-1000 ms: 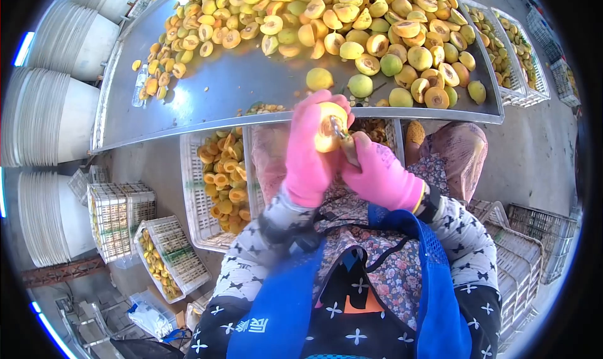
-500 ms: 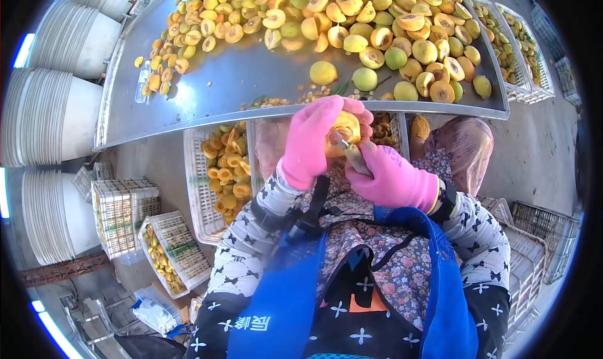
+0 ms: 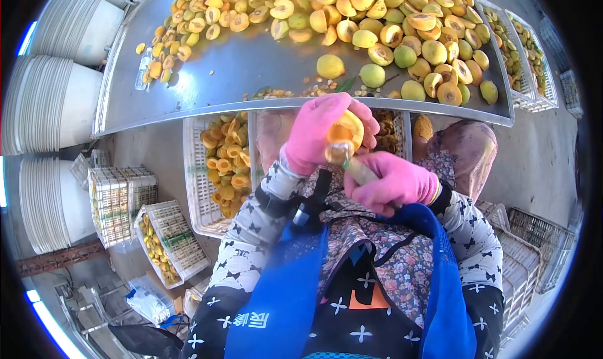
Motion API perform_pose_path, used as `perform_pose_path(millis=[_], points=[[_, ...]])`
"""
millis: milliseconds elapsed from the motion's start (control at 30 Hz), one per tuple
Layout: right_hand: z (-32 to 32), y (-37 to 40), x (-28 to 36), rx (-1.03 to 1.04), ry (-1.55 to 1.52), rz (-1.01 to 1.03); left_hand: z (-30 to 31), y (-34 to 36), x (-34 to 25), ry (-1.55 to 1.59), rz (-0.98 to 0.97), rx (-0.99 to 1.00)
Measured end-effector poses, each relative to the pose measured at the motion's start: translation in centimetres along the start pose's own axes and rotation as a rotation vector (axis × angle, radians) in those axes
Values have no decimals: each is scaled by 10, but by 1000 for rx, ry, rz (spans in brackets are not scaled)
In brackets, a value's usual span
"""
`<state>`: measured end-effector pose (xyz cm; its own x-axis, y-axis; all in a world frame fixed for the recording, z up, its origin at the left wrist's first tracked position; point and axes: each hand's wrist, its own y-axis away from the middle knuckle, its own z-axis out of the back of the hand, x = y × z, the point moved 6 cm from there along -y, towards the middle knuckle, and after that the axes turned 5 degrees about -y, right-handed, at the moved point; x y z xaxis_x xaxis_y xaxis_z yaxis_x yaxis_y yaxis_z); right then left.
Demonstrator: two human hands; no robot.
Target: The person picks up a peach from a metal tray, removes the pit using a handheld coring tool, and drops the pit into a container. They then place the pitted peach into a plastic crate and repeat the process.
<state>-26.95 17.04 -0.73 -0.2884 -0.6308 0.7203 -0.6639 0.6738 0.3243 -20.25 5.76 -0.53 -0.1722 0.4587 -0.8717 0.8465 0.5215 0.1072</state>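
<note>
In my left hand (image 3: 317,133), in a pink glove, is a halved yellow peach (image 3: 353,128). Its cut face is turned toward me and shows an orange hollow. My right hand (image 3: 392,184), also gloved in pink, grips the pale handle of a pitting tool (image 3: 360,171). At the tool's front end, by the lower edge of the fruit, is a brown peach pit (image 3: 339,152); it hides the tool's tip. Both hands are just in front of the metal table's near edge, above my lap.
Many halved and whole peaches (image 3: 433,48) lie on the metal table (image 3: 213,95), with loose pits near its front edge. Below stands a white crate (image 3: 198,189) of hollowed halves. More crates (image 3: 173,233) stand left and right. Stacked white tubs (image 3: 56,101) are at far left.
The tool has drawn back toward me from the middle of the peach half. The pit has come out of the flesh, leaving a hollow. My right hand has moved slightly lower.
</note>
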Motion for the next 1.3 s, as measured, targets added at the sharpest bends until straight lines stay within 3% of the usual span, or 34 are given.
perform_pose_path(millis=[33,133,167,200,267,300,367,400,433,500,600,667,700,800,900,933,1067,1233,1300], points=[[-3,-2,-4,3,-33,-35,3,2,1,29,98,-37],[10,-1,-6,-242,235,50,24,32,-35,-393,-132,-57],[20,5,-6,-349,590,99,54,58,-43,-535,23,-210],[31,11,-15,-371,718,66,87,82,-52,-675,178,-357],[44,18,-24,-400,976,-12,120,98,-77,-650,90,-676],[50,21,-28,-409,825,-241,123,90,-81,-815,-35,-658],[68,18,-29,-501,1041,16,131,49,-81,-1143,-296,-597],[72,21,-27,-556,1143,144,130,22,-65,-1078,-197,-579],[76,25,-18,-595,1085,12,123,-10,-43,-1008,-99,-555],[88,36,-12,-716,1171,46,104,-63,-18,-1368,-268,-421],[86,51,0,-764,1202,113,107,-112,19,-1804,129,-355],[79,57,6,-765,1089,107,110,-106,16,-1391,168,-386],[75,61,9,-806,1106,230,111,-100,14,-1188,186,-391],[60,61,24,-893,833,410,92,-66,-1,-186,-76,-122],[44,48,41,-968,996,620,45,-36,-17,339,-137,-96],[36,44,48,-992,1087,721,39,-31,-13,359,-133,-114],[27,30,60,-1059,1289,774,12,-21,0,391,-153,-166],[24,28,59,-1108,1496,649,-3,-11,-7,161,-242,-180],[23,26,58,-1095,1551,613,-3,-10,-4,314,-171,-216]])
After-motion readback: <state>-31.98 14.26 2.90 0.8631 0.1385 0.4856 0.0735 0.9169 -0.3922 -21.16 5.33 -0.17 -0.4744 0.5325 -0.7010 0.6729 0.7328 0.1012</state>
